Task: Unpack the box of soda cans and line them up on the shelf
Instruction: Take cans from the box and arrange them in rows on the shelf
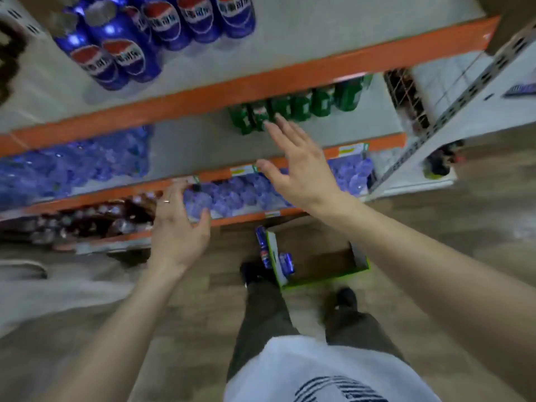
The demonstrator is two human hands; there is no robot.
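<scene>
Plainly, both the left hand (177,227) and right hand (298,166) spread their fingers, holding nothing.

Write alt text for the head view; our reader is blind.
Both empty hands, left hand and right hand, reach toward orange-edged shelves holding blue soda cans. A brown cardboard box with blue cans sits on the floor below.

Glossy blue metal cans (121,58) on matt pale shelf board (304,33) far left, brown cardboard box (316,256) on wood-look floor (464,227) near centre.
</scene>
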